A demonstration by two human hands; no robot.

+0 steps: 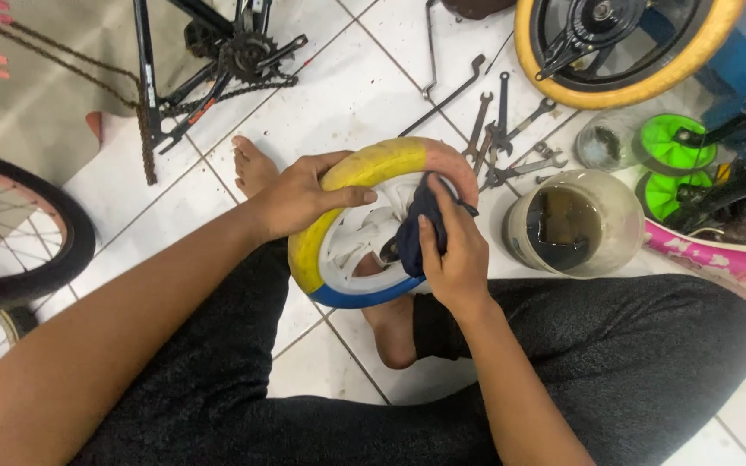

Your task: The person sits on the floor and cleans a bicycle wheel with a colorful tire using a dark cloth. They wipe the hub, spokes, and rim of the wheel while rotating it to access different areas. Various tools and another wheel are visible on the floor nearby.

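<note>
Hands grip: left (300, 197) clasps small yellow-pink-blue-tyred white plastic wheel (364, 168), right (452, 259) pinches dark cloth (416, 229); loosened clasp might drop wheel onto foot (390, 328).

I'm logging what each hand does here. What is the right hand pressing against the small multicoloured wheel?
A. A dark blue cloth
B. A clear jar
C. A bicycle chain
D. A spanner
A: the right hand grips a dark blue cloth against the white hub of the small wheel, which the left hand steadies by its yellow rim.
</note>
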